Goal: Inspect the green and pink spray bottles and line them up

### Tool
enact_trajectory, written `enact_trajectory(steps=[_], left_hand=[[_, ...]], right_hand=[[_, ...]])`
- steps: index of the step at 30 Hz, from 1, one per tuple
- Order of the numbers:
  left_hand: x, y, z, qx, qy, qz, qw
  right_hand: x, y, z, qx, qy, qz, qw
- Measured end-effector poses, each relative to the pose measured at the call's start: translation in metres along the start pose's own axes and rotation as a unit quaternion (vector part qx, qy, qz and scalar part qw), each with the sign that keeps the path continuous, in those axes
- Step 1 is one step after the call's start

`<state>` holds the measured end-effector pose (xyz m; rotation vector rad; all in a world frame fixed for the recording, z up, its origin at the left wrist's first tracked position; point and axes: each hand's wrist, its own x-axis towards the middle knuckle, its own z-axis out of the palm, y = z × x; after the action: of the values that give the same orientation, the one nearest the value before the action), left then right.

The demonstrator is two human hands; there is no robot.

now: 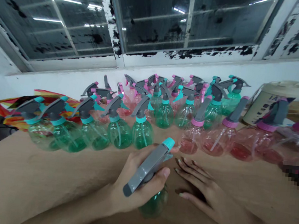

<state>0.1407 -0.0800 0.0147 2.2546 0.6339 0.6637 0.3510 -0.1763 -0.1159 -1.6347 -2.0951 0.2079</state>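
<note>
My left hand (138, 182) is wrapped round the neck of a green spray bottle (156, 201) with a grey trigger head and a turquoise nozzle. The bottle stands near the front of the table, its nozzle pointing away to the right; part of it is hidden by my fingers. To its right, my right hand (208, 189) rests palm down on the tabletop, fingers stretched out and slightly apart, holding nothing. Just beyond both hands stand a row of green spray bottles (119, 134) on the left and a row of pink spray bottles (218, 140) on the right.
More green and pink bottles crowd behind, against the white wall (70, 73) below the windows. A beige canister (269, 99) stands at the back right. Colourful cloth or bag material (10, 111) lies at the left. The brown table (37, 182) spreads under everything.
</note>
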Motion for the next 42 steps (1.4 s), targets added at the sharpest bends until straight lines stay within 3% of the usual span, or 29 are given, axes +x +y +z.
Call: enact_trajectory(steps=[8,16,28,34,42], left_hand=[[0.001,0.003,0.0,-0.081,0.007,0.036,0.996],[0.002,0.005,-0.003,-0.038,-0.005,0.009,0.999],[0.003,0.005,-0.003,0.029,0.023,0.081,0.996],[0.003,-0.002,0.001,0.001,0.02,0.1,0.995],[-0.003,-0.002,0.006,-0.015,0.057,0.062,0.996]], right_hand=[[-0.005,0.0,-0.003,-0.017,-0.008,0.011,1.0],[-0.004,0.0,-0.004,-0.015,-0.012,0.001,1.0],[-0.003,-0.001,-0.005,-0.016,-0.012,0.004,1.0],[-0.003,0.0,-0.006,-0.01,-0.02,0.011,1.0],[-0.003,-0.001,-0.006,-0.01,-0.011,0.014,1.0]])
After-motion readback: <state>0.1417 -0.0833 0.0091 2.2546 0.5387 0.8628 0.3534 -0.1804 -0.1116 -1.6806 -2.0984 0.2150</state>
